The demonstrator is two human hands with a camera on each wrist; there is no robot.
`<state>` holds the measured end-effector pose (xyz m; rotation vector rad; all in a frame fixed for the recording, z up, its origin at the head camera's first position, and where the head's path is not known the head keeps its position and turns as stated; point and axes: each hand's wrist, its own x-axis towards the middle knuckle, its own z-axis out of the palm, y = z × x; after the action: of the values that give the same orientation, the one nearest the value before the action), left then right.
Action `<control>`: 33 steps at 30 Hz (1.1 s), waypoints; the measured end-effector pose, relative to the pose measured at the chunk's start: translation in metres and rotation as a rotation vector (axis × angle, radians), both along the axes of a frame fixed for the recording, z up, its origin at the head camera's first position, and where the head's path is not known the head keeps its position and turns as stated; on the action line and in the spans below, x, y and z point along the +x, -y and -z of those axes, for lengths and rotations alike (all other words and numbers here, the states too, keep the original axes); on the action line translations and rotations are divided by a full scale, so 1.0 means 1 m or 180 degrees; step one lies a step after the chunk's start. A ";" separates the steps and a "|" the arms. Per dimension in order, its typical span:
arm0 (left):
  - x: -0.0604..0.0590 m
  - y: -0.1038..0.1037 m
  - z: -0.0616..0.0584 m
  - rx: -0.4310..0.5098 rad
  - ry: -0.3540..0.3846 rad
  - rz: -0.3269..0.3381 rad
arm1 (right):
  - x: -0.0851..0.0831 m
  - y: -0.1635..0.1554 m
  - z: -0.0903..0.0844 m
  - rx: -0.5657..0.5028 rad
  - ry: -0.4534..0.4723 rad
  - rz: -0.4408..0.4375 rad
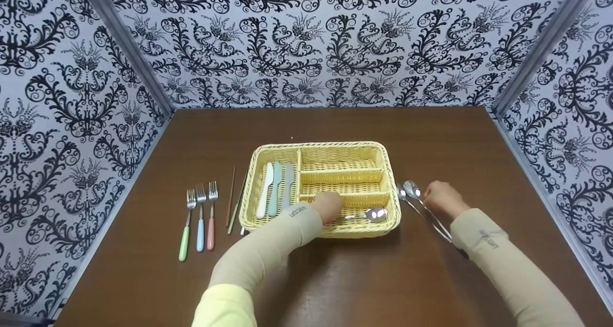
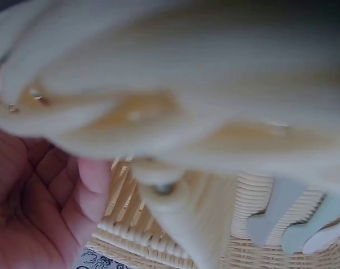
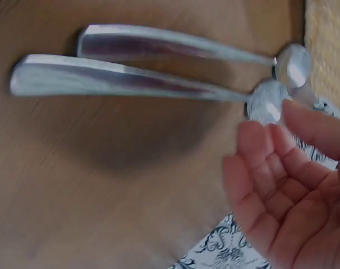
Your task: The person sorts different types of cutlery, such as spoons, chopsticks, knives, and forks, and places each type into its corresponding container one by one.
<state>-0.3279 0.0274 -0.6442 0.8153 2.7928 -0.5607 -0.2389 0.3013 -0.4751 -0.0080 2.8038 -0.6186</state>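
My left hand (image 1: 328,206) reaches over the front wall of the yellow wicker cutlery basket (image 1: 325,232) into its front compartment. A metal spoon (image 1: 376,215) lies there, bowl to the right, its handle running toward this hand. In the left wrist view the curled fingers (image 2: 94,176) are partly hidden by the basket rim (image 2: 175,123); I cannot tell whether they grip the handle. On the table right of the basket, my right hand (image 1: 443,198) is beside two metal spoons (image 1: 412,189). In the right wrist view its fingers (image 3: 251,143) curl loosely near the spoon bowls, holding nothing.
Three knives (image 1: 274,188) stand side by side in the basket's left compartment. Left of the basket lie chopsticks (image 1: 231,197) and three forks (image 1: 200,219) with green, blue and pink handles. Patterned walls (image 1: 306,44) enclose the brown table (image 1: 335,126) at the back and sides.
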 end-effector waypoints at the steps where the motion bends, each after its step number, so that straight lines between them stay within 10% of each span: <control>1: 0.019 0.002 -0.037 0.0037 0.0092 -0.0051 | -0.001 0.002 0.002 0.0122 -0.0031 -0.0020; 5: 0.079 0.013 -0.153 0.0328 0.0333 -0.0160 | -0.004 0.006 0.009 0.0455 -0.0031 -0.0028; 8: 0.092 0.022 -0.185 0.0727 0.0544 -0.0277 | -0.004 0.006 0.013 0.0532 0.0045 -0.0052; 25: 0.073 0.056 -0.225 0.2105 0.1341 -0.0815 | -0.008 -0.009 0.016 0.0253 0.0212 -0.0322; 33: 0.072 0.065 -0.225 0.2195 0.1289 -0.0760 | -0.008 -0.021 0.024 -0.0219 0.0377 -0.0329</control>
<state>-0.2556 -0.0376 -0.4189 0.5844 2.6207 0.5780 -0.2468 0.3225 -0.4989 -0.1246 2.6482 -0.6679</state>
